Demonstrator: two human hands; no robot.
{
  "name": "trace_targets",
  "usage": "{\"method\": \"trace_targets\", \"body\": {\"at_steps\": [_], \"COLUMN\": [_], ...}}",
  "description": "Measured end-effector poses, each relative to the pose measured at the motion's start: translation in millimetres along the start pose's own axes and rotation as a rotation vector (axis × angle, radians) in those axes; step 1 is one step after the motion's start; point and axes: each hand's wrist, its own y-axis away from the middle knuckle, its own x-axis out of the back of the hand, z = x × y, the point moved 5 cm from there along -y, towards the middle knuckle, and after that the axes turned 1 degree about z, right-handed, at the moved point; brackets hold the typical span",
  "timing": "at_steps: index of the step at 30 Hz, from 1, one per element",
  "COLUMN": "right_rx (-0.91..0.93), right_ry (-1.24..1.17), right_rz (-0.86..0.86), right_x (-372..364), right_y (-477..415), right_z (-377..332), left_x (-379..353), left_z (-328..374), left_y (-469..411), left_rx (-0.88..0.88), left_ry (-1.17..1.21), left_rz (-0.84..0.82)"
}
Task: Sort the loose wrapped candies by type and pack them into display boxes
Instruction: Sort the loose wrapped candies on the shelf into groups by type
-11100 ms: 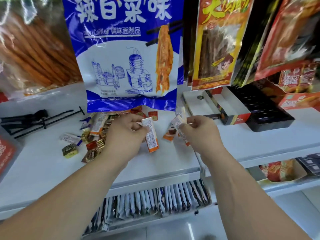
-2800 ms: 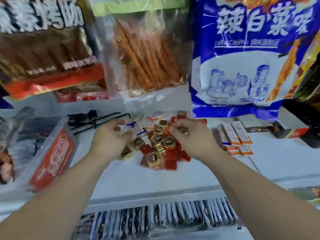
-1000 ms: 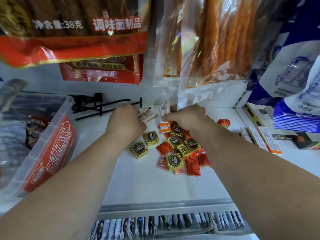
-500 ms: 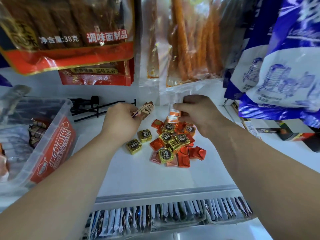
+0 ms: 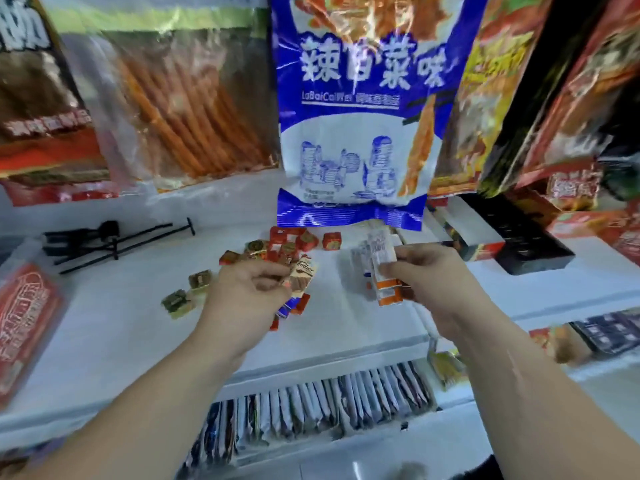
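Two gold cubes [image 5: 188,292] sit on the shelf [image 5: 121,323] just left of your left hand [image 5: 242,296], whose fingers [image 5: 273,271] pinch a brown wrapped candy [image 5: 304,276]. Red and gold candies [image 5: 291,242] lie just beyond those fingers. Your right hand [image 5: 433,278] clamps a few white-and-orange sticks [image 5: 381,261]; the open display box [image 5: 474,233] lies to its right, apart.

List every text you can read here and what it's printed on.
"辣白菜味": large white characters on the blue and white hanging bag.
"LaBaiCaiWei": smaller line below; characters after it blurred.
Too blurred: script word on the brown candy wrapper in the left hand.
Too small: print on the white and orange packets in the right hand.
Blurred: white lettering on the red box at left.
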Motion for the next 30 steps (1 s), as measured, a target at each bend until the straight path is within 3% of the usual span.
{"method": "trace_targets", "body": {"at_steps": [10,19,26,30], "right_rx": [-0.039,-0.015,0.060,0.118], "right_ry": [-0.075,-0.039,0.000,0.195], "right_rz": [0.116,0.091,0.120,0.176], "right_x": [56.0,50.8,34.3,24.0], "right_y": [-24.2,-38.5,-54.0,-62.1], "right_z": [25.6,28.8,12.6,12.7], "left_x": [-99.0,-131.8,-129.8,-131.3], "left_z": [11.5,15.4,17.8,19.7], "left_y": [-22.7,-31.1,-29.7,-27.8], "left_rx": [-0.130,-0.215,-0.255,-0.273], "left_ry": [-0.254,-0.559,-0.574,-0.584], "left_rz": [0.186,0.102,-0.010,-0.074]}}
